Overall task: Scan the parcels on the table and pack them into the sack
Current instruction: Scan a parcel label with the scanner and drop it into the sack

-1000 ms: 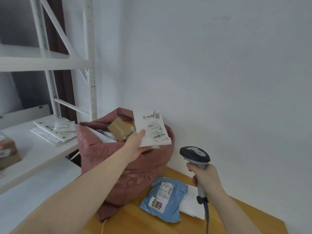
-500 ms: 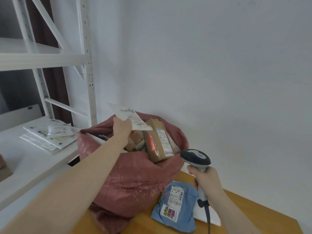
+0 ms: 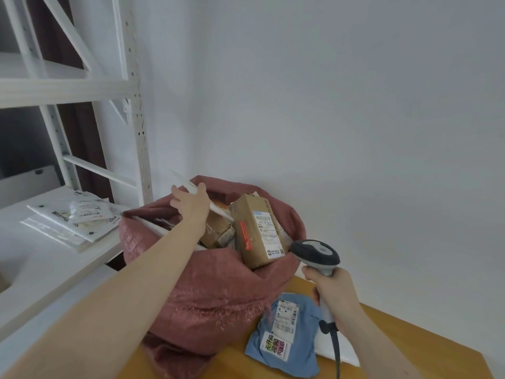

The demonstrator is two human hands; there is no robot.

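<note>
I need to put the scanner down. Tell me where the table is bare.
Bare wood shows right of the blue parcel, along the table toward the wall. The left is crowded: the sack stands there, with the blue parcel and a white one against it.

Left hand [image 3: 191, 202] outstretched, fingers pinching; right hand [image 3: 336, 292] fisted, arm bent.

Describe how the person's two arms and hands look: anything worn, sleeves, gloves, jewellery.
Both forearms are bare: no sleeve reaches into the picture on either side. The left hand and right hand wear no gloves, and no rings, watch or bracelet show. Nothing is marked or taped on either arm.
</note>
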